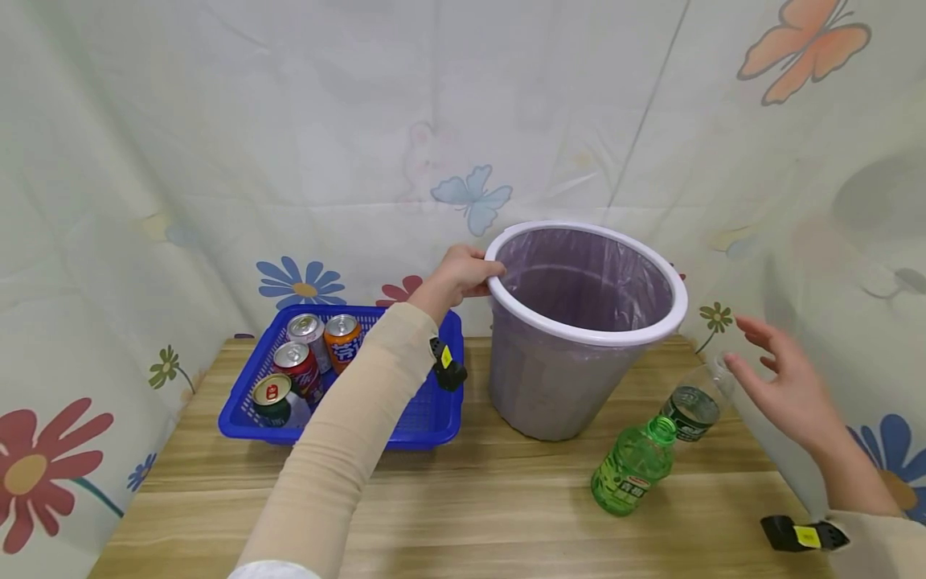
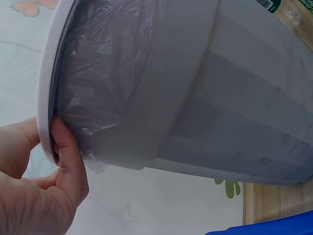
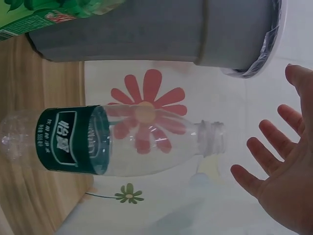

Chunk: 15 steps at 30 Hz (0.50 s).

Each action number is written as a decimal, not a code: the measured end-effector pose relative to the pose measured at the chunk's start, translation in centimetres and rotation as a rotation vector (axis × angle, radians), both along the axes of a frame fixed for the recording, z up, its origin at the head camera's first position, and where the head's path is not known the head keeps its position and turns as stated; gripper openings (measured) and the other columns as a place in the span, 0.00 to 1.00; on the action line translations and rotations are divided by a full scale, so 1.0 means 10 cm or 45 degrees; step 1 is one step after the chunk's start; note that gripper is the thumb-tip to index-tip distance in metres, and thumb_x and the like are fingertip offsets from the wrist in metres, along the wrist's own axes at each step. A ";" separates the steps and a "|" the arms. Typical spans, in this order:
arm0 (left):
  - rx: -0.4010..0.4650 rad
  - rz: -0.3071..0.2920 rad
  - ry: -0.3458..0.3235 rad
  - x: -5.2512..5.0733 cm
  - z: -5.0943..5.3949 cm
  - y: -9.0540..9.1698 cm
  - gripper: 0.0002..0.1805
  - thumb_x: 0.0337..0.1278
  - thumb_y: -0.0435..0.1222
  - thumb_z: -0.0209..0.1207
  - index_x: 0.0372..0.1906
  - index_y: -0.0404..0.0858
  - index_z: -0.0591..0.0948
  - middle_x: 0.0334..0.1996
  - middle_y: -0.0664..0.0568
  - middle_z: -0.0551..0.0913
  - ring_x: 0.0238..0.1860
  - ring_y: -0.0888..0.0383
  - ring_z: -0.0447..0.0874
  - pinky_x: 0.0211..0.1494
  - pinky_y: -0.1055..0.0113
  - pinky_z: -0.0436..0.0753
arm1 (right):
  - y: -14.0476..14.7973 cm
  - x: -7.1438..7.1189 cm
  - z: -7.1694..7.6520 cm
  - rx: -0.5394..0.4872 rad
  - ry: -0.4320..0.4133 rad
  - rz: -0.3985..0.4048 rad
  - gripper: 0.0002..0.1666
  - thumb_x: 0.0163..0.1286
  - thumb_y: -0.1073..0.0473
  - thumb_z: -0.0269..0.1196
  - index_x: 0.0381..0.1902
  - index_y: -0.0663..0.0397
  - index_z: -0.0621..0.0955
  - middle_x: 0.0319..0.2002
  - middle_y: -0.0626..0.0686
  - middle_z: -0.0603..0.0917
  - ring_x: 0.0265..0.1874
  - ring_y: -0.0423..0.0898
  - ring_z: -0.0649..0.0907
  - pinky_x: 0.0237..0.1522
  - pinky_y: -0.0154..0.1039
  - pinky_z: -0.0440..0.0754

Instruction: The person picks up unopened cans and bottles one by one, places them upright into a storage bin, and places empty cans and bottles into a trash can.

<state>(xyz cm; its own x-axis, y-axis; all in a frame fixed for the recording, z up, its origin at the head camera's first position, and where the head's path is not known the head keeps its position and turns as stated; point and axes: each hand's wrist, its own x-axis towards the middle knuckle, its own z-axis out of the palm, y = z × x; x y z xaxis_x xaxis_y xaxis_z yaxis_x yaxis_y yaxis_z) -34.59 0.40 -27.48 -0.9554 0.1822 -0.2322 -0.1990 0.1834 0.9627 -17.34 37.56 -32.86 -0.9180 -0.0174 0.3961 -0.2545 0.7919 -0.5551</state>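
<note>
My left hand (image 1: 466,273) grips the white rim of a grey trash can (image 1: 557,386) lined with a thin plastic bag (image 2: 105,63). In the left wrist view the thumb and fingers pinch the rim from both sides. My right hand (image 1: 788,386) is spread, fingers apart, holding nothing. It is nearest to a clear plastic bottle (image 3: 151,142) with a dark green label, standing upright without a cap; a small gap separates them in the right wrist view. A green plastic bottle (image 1: 633,466), also uncapped, stands in front of the clear one, right of the can.
A blue plastic basket (image 1: 423,438) stands left of the trash can. Several drink cans, among them an orange can (image 1: 343,342) and a dark red can (image 1: 298,370), stand in its left part. A curtain (image 1: 325,145) printed with flowers and butterflies hangs behind the wooden table (image 1: 463,515).
</note>
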 end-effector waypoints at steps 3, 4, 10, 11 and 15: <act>-0.004 -0.002 0.006 0.00 0.00 0.00 0.20 0.52 0.32 0.61 0.51 0.29 0.75 0.44 0.42 0.77 0.35 0.53 0.83 0.42 0.63 0.83 | 0.02 0.00 -0.05 -0.024 -0.022 0.008 0.35 0.70 0.58 0.52 0.70 0.59 0.54 0.67 0.68 0.56 0.63 0.68 0.57 0.55 0.71 0.54; 0.000 -0.002 0.007 0.00 0.00 0.00 0.20 0.52 0.31 0.61 0.51 0.29 0.75 0.44 0.41 0.77 0.35 0.53 0.83 0.42 0.64 0.83 | 0.02 0.00 -0.07 -0.030 -0.028 0.009 0.35 0.70 0.58 0.52 0.70 0.59 0.53 0.67 0.68 0.56 0.63 0.69 0.56 0.55 0.71 0.54; -0.005 -0.008 0.017 0.00 0.00 0.00 0.19 0.52 0.32 0.61 0.50 0.29 0.76 0.43 0.42 0.77 0.35 0.53 0.83 0.44 0.62 0.83 | 0.08 0.00 -0.16 -0.067 -0.060 -0.026 0.38 0.70 0.56 0.52 0.71 0.59 0.49 0.68 0.69 0.53 0.64 0.69 0.55 0.55 0.72 0.53; -0.006 -0.008 0.018 0.00 0.00 0.00 0.19 0.53 0.32 0.61 0.50 0.29 0.76 0.43 0.42 0.77 0.35 0.53 0.83 0.43 0.62 0.83 | 0.09 0.00 -0.17 -0.072 -0.065 -0.033 0.39 0.70 0.56 0.52 0.71 0.59 0.49 0.68 0.69 0.53 0.63 0.70 0.55 0.55 0.72 0.53; -0.001 -0.010 0.015 0.00 0.01 0.01 0.19 0.53 0.32 0.61 0.50 0.30 0.76 0.42 0.42 0.77 0.35 0.53 0.83 0.42 0.63 0.83 | 0.12 0.00 -0.24 -0.104 -0.083 -0.038 0.39 0.70 0.56 0.52 0.72 0.56 0.47 0.68 0.68 0.52 0.63 0.70 0.55 0.55 0.72 0.53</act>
